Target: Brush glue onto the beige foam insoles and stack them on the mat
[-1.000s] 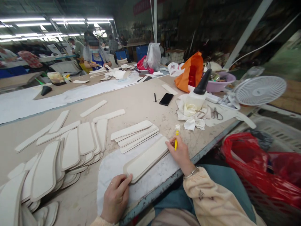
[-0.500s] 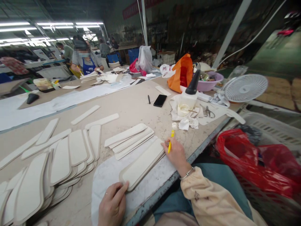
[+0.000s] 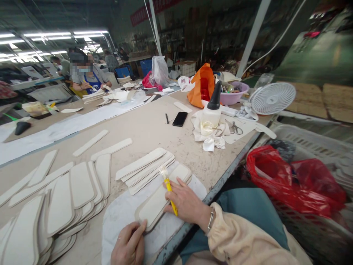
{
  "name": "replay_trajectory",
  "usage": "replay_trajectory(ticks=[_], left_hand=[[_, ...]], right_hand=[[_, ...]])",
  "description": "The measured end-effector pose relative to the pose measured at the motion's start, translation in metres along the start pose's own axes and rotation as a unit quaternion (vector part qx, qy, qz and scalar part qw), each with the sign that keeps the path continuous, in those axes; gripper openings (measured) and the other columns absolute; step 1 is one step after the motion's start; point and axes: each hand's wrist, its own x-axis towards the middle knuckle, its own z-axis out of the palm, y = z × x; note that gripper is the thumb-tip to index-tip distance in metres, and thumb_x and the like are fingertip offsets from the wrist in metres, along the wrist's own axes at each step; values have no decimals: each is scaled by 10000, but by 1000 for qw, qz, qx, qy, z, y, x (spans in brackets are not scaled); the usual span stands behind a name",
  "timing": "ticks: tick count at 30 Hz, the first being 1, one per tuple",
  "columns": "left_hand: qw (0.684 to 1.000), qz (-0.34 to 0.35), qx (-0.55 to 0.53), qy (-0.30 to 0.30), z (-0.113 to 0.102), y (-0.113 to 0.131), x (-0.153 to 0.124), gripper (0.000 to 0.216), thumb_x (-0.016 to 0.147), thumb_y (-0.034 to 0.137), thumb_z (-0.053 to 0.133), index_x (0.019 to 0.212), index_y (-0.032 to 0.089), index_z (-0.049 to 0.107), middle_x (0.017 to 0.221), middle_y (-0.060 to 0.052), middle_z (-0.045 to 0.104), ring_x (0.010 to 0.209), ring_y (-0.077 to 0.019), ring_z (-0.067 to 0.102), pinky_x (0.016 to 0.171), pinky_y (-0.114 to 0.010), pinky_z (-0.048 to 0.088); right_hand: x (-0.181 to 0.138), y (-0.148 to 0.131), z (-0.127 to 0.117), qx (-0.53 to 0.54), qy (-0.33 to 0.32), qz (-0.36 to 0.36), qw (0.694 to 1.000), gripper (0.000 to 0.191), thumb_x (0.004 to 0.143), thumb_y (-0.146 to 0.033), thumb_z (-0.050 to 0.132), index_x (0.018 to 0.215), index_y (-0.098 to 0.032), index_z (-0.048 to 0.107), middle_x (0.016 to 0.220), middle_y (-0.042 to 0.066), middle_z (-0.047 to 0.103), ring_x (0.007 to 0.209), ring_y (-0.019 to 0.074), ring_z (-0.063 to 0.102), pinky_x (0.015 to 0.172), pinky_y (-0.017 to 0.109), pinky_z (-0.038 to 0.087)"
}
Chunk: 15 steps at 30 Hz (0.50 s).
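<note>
Room lies between the stacked strips [image 3: 142, 163] and phone [image 3: 180, 119], bottle [image 3: 211, 116] blocking right

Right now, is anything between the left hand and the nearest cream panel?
Nothing visible: the left hand touches the cream panel at its near end; the right hand holds the yellow-handled brush farther along.

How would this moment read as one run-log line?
left hand: touching near end of white panel | right hand: holding yellow-handled brush, bristles pointing away | nearby: fanned panel stack, black phone
</note>
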Motion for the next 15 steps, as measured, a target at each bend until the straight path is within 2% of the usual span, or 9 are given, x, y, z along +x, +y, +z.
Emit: replay_trajectory(ticks=[8,12,15], left_hand=[[999,25,17,20,0,4,8,236,876,136,494,1032,184,664,919,-58,593,808,-131,601,723,-222,515],[999,26,17,22,1,4,7,233,875,120,491,1019,175,666,925,-61,586,814,-129,598,728,-220,512],[999,24,15,19,0,4,5,240,874,114,490,1028,169,666,935,-65,582,825,-129,602,733,-217,515]], right_hand=[[-9,53,-12,-30,89,124,988,200,866,-336,604,1000,-198,549,1295,138,560,1231,273,491,1081,538,303],[-6,68,-7,20,147,208,967,268,865,-328,594,1088,-191,538,1058,114,647,1023,263,607,920,446,476],[-1,73,-4,81,162,237,955,241,853,-314,594,1058,-209,524,1045,92,652,959,245,635,833,396,512]])
